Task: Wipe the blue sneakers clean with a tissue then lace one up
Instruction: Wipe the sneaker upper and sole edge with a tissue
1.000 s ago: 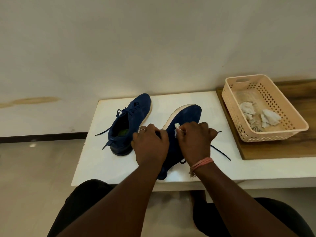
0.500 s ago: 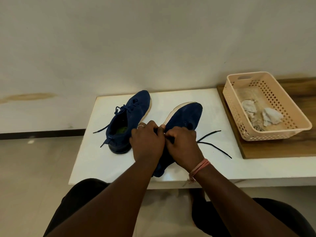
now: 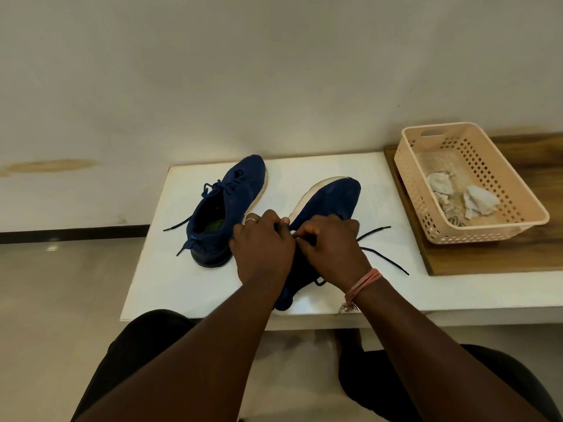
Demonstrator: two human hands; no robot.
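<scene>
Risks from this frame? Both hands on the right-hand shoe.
1. The tilted navy suede sneaker has its heel near the front edge of the white table; a hard tug may slide it off.
2. The left hand and right hand hide the eyelets, so a skipped one is possible.
3. The loose dark lace ends trail free and may snag.

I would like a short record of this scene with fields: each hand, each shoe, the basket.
left hand: grips the right shoe
right hand: pinches the lace at the same shoe
right shoe: tilted on its side, lace ends loose on the table
left shoe: upright, laced, untouched
basket: holds crumpled tissues
</scene>
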